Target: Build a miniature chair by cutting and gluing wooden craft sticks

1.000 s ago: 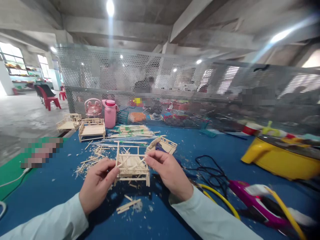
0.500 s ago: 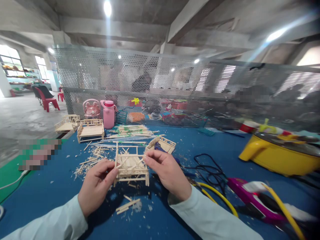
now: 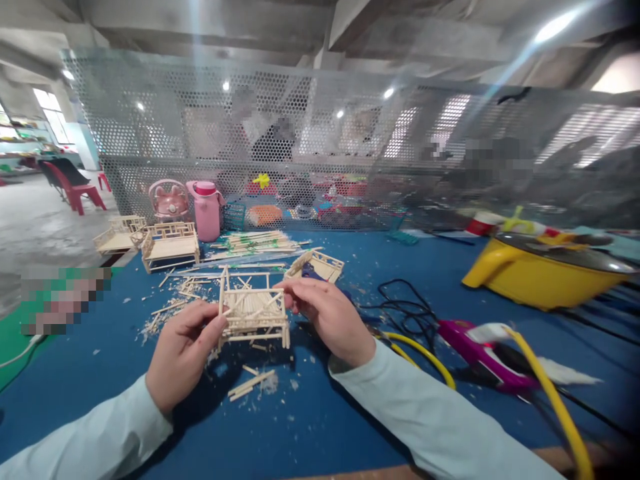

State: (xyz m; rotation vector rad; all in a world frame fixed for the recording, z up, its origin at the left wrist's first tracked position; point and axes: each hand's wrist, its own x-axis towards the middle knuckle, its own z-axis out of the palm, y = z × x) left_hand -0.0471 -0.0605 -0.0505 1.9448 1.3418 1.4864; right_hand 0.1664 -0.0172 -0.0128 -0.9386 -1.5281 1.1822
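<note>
Between my hands is a small frame of pale wooden sticks (image 3: 255,313), with a slatted bed, posts and rails. My left hand (image 3: 186,347) pinches its left corner post between thumb and fingers. At the frame's upper right corner is my right hand (image 3: 327,317), its fingers bent together; the fingertips are partly hidden and whether they grip the rail is unclear. Beyond it lies another stick piece (image 3: 325,267), tilted, with something dark blue against it. Two similar stick pieces, one (image 3: 171,245) and another (image 3: 120,235), stand at the back left.
Loose sticks (image 3: 250,385) and scraps lie on the blue table (image 3: 300,433). A stick bundle (image 3: 257,242) and pink bottle (image 3: 207,212) stand behind. On the right are a magenta tool (image 3: 465,340), yellow cable, black cord and yellow pan (image 3: 555,273). A mesh screen (image 3: 310,147) spans the back.
The view has shifted, so the scene sits higher and further left. My right fingers have moved from pinching at the top rail to a flatter, folded pose at the corner. My left hand keeps its hold.
</note>
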